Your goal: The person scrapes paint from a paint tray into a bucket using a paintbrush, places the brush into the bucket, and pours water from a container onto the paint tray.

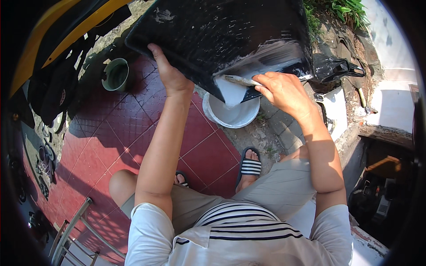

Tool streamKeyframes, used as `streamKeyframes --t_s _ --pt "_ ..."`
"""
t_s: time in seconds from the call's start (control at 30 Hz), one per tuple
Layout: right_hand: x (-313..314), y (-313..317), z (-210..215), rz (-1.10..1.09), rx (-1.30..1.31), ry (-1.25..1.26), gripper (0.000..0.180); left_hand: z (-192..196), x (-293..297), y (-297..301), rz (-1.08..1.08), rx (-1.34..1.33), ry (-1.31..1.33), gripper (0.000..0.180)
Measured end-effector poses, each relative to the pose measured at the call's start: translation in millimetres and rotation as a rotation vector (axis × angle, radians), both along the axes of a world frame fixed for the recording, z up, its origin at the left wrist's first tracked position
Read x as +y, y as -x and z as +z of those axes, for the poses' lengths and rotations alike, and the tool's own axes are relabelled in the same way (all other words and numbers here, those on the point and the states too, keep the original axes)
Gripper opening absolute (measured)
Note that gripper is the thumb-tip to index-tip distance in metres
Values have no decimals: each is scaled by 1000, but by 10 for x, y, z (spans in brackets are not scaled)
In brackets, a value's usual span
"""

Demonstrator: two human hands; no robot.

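A black paint tray (213, 31) is tilted up over a white bucket (231, 114) that stands on the ground. My left hand (171, 75) grips the tray's lower left edge. My right hand (284, 91) holds a paintbrush (242, 80) whose tip lies in the white paint pooled at the tray's lowest corner (230, 91), just above the bucket. White paint streaks the tray's inside. The brush's bristles are partly hidden by paint.
A green pot (116, 74) stands on the red tiled floor (133, 128) at the left. A black plastic bag (335, 68) lies at the right of the tray. My sandalled feet (250, 166) rest below the bucket. A metal frame (73, 235) is at lower left.
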State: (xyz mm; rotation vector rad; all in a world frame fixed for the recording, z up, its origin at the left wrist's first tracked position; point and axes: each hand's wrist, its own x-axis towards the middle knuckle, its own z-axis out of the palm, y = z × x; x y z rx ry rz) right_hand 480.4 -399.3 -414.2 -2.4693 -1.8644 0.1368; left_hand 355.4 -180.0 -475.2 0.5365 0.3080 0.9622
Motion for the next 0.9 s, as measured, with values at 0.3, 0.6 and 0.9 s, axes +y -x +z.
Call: streamKeyframes --t_s 0.3,0.6,0.9 --pt "-52 14 109 42 37 45 24 -11 3 -18 3 -20 -3 77" --pt "-107 -44 279 -57 -73 -95 21 -29 21 -23 1 -67 0 77" --pt "9 -2 63 20 -66 -39 20 -27 -4 -21 -20 -72 -11 76"
